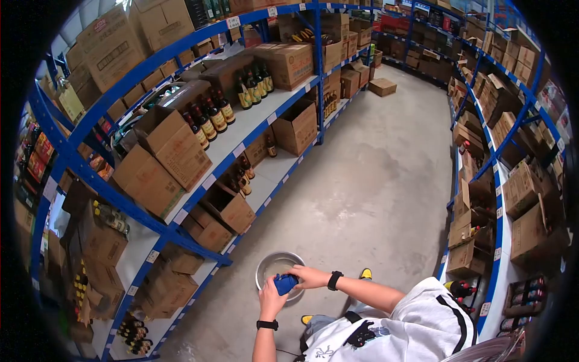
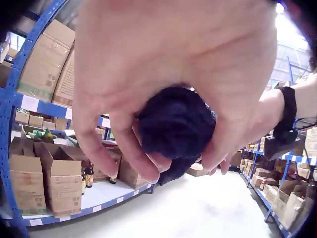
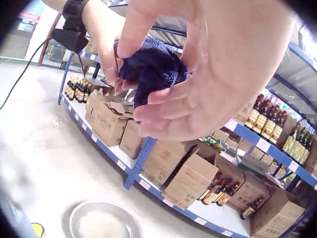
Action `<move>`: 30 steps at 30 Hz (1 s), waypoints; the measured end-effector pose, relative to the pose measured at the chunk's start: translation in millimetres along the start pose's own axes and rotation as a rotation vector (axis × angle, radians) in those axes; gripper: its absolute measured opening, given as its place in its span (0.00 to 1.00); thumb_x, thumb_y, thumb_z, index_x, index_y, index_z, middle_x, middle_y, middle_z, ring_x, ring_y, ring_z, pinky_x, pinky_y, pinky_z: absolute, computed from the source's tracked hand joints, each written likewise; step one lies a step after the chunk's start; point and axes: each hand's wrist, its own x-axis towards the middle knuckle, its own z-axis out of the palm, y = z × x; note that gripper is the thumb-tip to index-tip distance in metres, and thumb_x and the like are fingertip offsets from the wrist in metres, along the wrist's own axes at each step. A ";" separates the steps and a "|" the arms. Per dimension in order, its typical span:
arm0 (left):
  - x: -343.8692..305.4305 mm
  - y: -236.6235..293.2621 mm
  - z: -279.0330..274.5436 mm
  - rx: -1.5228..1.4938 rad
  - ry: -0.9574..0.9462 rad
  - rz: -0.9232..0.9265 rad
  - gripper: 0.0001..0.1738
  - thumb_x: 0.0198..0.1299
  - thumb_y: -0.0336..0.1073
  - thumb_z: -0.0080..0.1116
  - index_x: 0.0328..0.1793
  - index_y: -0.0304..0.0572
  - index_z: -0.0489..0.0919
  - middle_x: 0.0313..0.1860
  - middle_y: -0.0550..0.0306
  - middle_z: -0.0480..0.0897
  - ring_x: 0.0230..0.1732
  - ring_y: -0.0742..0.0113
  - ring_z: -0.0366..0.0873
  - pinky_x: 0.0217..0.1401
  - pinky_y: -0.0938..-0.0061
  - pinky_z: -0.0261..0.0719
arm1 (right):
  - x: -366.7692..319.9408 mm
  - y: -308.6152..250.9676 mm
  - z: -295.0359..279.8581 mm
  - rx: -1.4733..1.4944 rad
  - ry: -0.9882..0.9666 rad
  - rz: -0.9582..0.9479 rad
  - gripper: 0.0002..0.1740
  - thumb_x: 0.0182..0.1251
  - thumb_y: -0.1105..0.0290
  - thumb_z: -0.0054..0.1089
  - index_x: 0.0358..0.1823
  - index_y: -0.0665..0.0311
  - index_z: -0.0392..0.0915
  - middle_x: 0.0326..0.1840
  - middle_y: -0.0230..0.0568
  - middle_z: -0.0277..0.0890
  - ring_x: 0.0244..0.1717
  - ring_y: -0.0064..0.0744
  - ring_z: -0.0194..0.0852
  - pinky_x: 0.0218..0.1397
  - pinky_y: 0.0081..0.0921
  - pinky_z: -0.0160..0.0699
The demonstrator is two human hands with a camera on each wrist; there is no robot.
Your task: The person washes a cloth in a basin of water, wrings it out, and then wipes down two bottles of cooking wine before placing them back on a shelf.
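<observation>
Warehouse aisle, person crouched over a metal basin (image 1: 265,260) on the floor (image 1: 374,181).

- Cloth (image 1: 285,283): dark blue with a nubbly, towel-like pile, wadded into a ball. It sits between both hands, just above the basin's near rim.
- Left hand (image 1: 271,298): fingers curled around the wad, thumb on the far side.
- Right hand (image 1: 310,276): fingertips pinching its upper folds.
- Handling, by my estimate: light, soft, no stiffness, compresses readily, not fragile. It should be easy to grip anywhere; a loose corner would suit best for shaking it open. Can't tell whether it is wet.
</observation>
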 end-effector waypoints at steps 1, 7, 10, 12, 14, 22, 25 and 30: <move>2.9 9.0 4.0 0.001 0.001 -0.008 0.34 0.37 0.34 0.65 0.53 0.41 0.61 0.42 0.41 0.75 0.44 0.44 0.73 0.44 0.58 0.71 | -5.0 0.5 -10.3 0.021 -0.002 0.012 0.30 0.49 0.67 0.63 0.54 0.63 0.63 0.45 0.48 0.66 0.45 0.47 0.68 0.48 0.36 0.69; 48.6 79.0 11.3 0.077 -0.022 0.089 0.33 0.40 0.38 0.65 0.55 0.47 0.65 0.46 0.52 0.73 0.48 0.51 0.72 0.46 0.56 0.68 | -38.4 38.5 -71.1 -0.059 0.028 -0.028 0.27 0.55 0.62 0.59 0.54 0.66 0.64 0.46 0.49 0.68 0.46 0.42 0.69 0.50 0.32 0.68; 72.1 110.1 28.2 0.087 -0.053 0.105 0.24 0.42 0.40 0.63 0.49 0.50 0.72 0.44 0.57 0.72 0.49 0.56 0.70 0.48 0.59 0.65 | -61.7 65.4 -120.7 -0.002 0.069 -0.030 0.24 0.56 0.62 0.59 0.52 0.65 0.67 0.46 0.49 0.71 0.47 0.42 0.70 0.50 0.32 0.69; 86.1 138.1 36.4 0.081 0.009 0.152 0.14 0.47 0.40 0.60 0.40 0.49 0.77 0.43 0.58 0.73 0.48 0.58 0.70 0.49 0.65 0.64 | -84.5 76.2 -154.2 0.016 0.098 0.048 0.23 0.56 0.63 0.59 0.51 0.64 0.68 0.45 0.49 0.72 0.45 0.40 0.71 0.48 0.31 0.70; 100.7 151.5 47.5 0.100 0.069 0.135 0.13 0.48 0.39 0.59 0.40 0.49 0.77 0.42 0.58 0.73 0.47 0.58 0.70 0.49 0.65 0.65 | -112.7 96.3 -181.8 -0.002 0.141 0.069 0.23 0.55 0.64 0.59 0.51 0.65 0.67 0.46 0.49 0.70 0.45 0.42 0.71 0.48 0.32 0.70; 132.6 177.7 41.7 0.081 0.311 -0.076 0.14 0.50 0.37 0.56 0.45 0.47 0.75 0.44 0.55 0.73 0.50 0.57 0.69 0.51 0.64 0.63 | -230.3 195.3 -256.5 -0.075 0.537 0.421 0.23 0.41 0.81 0.55 0.44 0.65 0.63 0.43 0.48 0.60 0.44 0.46 0.65 0.39 0.30 0.75; 132.5 167.9 40.8 0.081 0.343 -0.109 0.17 0.51 0.36 0.56 0.48 0.46 0.73 0.44 0.54 0.73 0.50 0.56 0.70 0.50 0.63 0.64 | -255.6 215.9 -266.2 -0.122 0.543 0.525 0.23 0.38 0.82 0.53 0.42 0.66 0.64 0.42 0.46 0.59 0.42 0.42 0.65 0.33 0.25 0.76; 136.1 144.9 48.1 0.028 0.302 -0.187 0.16 0.51 0.36 0.56 0.47 0.45 0.73 0.44 0.53 0.73 0.47 0.54 0.71 0.48 0.62 0.67 | -232.1 215.9 -262.0 -0.052 0.487 0.547 0.23 0.39 0.82 0.53 0.43 0.65 0.64 0.42 0.45 0.59 0.42 0.41 0.66 0.34 0.25 0.76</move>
